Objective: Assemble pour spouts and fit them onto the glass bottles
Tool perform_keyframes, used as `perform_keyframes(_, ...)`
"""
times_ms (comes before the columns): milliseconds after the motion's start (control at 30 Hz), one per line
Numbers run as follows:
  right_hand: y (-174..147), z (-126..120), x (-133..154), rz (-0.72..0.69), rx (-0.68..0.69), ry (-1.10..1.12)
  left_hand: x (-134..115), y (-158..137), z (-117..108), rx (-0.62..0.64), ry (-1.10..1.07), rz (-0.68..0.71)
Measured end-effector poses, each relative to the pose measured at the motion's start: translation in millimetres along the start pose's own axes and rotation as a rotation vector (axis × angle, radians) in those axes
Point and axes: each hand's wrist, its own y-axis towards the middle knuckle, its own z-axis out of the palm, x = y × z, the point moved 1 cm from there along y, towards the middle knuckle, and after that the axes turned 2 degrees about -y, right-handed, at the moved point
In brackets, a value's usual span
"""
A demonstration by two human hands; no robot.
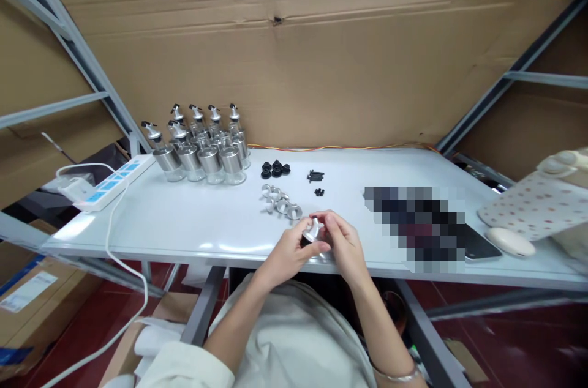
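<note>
My left hand (293, 248) is closed around a silver pourer cap (313, 230) with a dark base, near the table's front edge. The thumb and fingers of my right hand (343, 247) are pinched together at the right side of that cap; what lies between them is hidden. Just beyond my hands lies a group of loose silver spout caps (282, 207). Behind these sit several black round stoppers (275, 169). To their right are black lever-like pieces (315, 175) and a small cluster of tiny black parts (319, 192).
Several glass-and-steel bottles (210, 163), some topped with pourers, stand at the back left of the white table (206, 229). A power strip (114, 183) with a white cable lies left. At right are a phone (480, 242), a white oval case (511, 242) and a dotted bag (528, 204).
</note>
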Motion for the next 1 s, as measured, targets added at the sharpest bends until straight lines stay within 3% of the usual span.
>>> perform_keyframes(133,-1,-5,-1,-0.008,-0.023,0.051,2,-3,2,-0.024,-0.058,-0.094)
perform_keyframes(267,-3,-6,-5,0.032,-0.031,0.138,7,-2,1,-0.111,-0.146,-0.045)
perform_keyframes(467,-5,-3,1,0.038,0.055,0.115,2,-3,-1,-0.123,0.057,0.004)
perform_keyframes(600,-4,-3,4,0.148,0.075,0.315,-4,-3,0,-0.061,0.105,-0.006)
perform_keyframes(833,-3,1,10,0.304,0.042,0.491,-3,0,3,-0.034,0.214,0.017)
perform_keyframes(1000,-2,2,8,0.3,0.0,0.487,0,1,5,-0.044,0.3,0.022)
